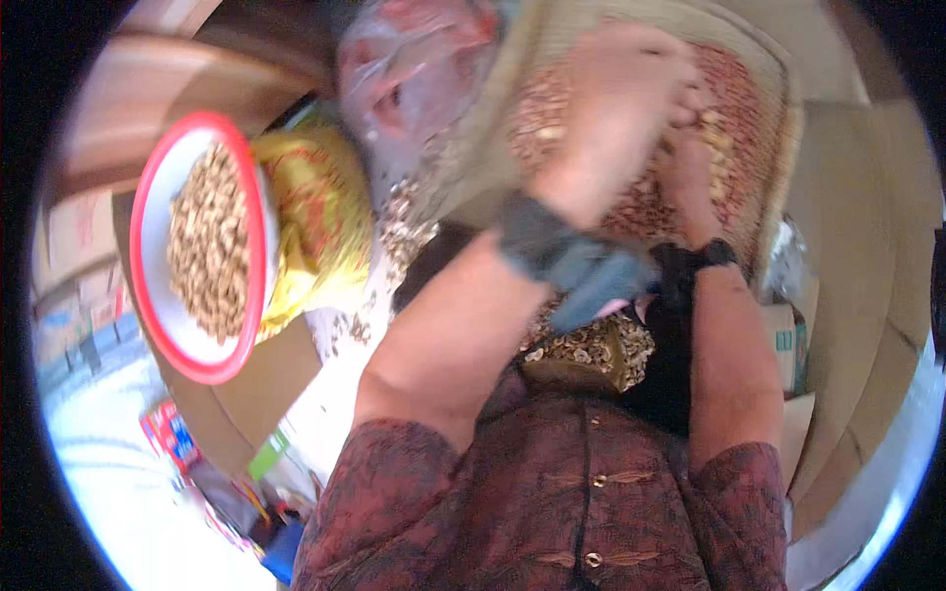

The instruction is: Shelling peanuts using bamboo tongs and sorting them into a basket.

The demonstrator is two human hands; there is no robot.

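Note:
My left hand [628, 89], blurred, reaches over a woven tray [783, 148] with its fingers curled. Beside it, my right hand [687, 162] is lower over the same tray, close to the left fingers. Blur hides whether either hand holds anything. Red-skinned shelled peanuts [728, 81] spread across the tray, with some paler pieces [717, 148] near my right hand. Both wrists wear dark bands. Under my forearms, an open cardboard box [573, 375] contains broken peanut shells [635, 351].
On the left, a white basin with a red rim [137, 251] holds unshelled peanuts [211, 244]. A yellow plastic bag [318, 214] stands against it. Further up is a reddish translucent plastic bag [421, 74]. Shell scraps [405, 229] lie between the bags and the tray.

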